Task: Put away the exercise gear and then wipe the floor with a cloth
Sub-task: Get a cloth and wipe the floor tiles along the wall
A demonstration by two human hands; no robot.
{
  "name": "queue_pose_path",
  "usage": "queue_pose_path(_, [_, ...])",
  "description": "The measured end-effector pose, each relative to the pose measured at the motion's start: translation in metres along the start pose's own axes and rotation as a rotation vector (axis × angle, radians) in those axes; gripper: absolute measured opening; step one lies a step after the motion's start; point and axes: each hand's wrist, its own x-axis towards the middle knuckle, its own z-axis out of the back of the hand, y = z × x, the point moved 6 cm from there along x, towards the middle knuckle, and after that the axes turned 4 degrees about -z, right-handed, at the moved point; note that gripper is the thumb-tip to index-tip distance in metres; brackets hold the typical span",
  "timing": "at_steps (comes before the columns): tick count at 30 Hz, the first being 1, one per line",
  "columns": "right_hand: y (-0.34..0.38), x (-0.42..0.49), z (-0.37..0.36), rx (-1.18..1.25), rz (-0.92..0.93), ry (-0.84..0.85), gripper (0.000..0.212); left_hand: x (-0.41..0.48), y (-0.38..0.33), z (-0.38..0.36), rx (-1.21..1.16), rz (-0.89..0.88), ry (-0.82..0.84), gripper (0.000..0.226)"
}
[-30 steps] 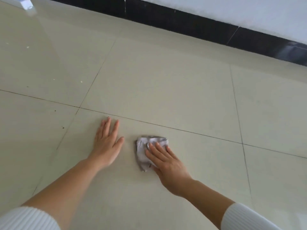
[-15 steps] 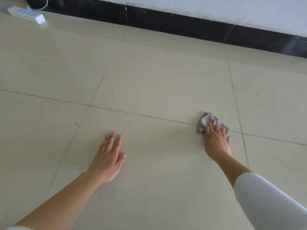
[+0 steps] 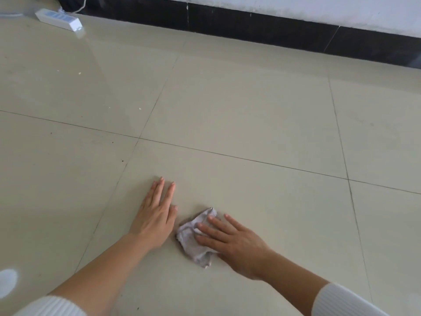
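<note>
A small crumpled pale grey cloth [image 3: 193, 242] lies on the beige tiled floor [image 3: 250, 124] near the bottom middle of the view. My right hand [image 3: 234, 242] presses flat on the cloth's right part with straight, spread fingers. My left hand [image 3: 157, 215] rests flat on the tile just left of the cloth, fingers straight and pointing away from me, holding nothing. No exercise gear is in view.
A white power strip [image 3: 58, 19] with its cord lies on the floor at the far left, by the wall. A black skirting band [image 3: 273, 30] runs along the white wall at the back. Small crumbs and specks dot the left tiles.
My right hand has slid the cloth back from the right, near the tile joint, to a spot close beside my left hand. The left hand has stayed planted on the floor.
</note>
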Motion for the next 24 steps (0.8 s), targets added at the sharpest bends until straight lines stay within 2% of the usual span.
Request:
queue_pose_path(2, [-0.032,0.008,0.011,0.034,-0.179,-0.025,0.056,-0.009,0.006,-0.001,0.023,0.011,-0.019,0.079])
queue_pose_path(4, [-0.071,0.014,0.026,0.088,-0.46,-0.041,0.055,-0.014,0.009,-0.001,0.016,0.019,-0.026,0.077])
queue_pose_path(6, [-0.101,0.012,0.033,0.246,-0.675,0.021,0.053,-0.016,0.009,-0.001,0.01,0.022,-0.02,0.077])
queue_pose_path(7, [-0.106,0.01,0.035,0.279,-0.699,0.063,0.055,-0.016,0.009,0.0,0.013,0.022,-0.014,0.078])
queue_pose_path(10, [-0.092,0.008,0.047,0.407,-0.601,0.102,0.057,-0.016,0.009,0.0,0.012,0.027,-0.011,0.079])
queue_pose_path(12, [-0.09,0.003,0.055,0.628,-0.661,0.009,0.046,-0.017,0.007,0.0,0.004,0.035,-0.023,0.079])
queue_pose_path(14, [-0.103,-0.002,0.059,0.82,-0.832,-0.188,0.032,-0.016,0.005,-0.001,0.001,0.048,-0.037,0.079])
queue_pose_path(16, [-0.114,-0.008,0.061,0.803,-1.006,-0.332,0.019,-0.016,0.004,-0.002,0.006,0.054,-0.039,0.079])
queue_pose_path(18, [-0.12,-0.013,0.057,0.78,-1.139,-0.349,0.03,-0.016,0.005,-0.002,0.002,0.051,-0.032,0.079])
queue_pose_path(20, [-0.119,-0.014,0.052,0.807,-1.202,-0.28,0.039,-0.016,0.006,-0.001,-0.004,0.05,-0.032,0.079])
queue_pose_path(24, [-0.104,-0.012,0.051,0.904,-1.172,-0.233,0.044,-0.016,0.004,-0.002,0.021,0.058,-0.024,0.079])
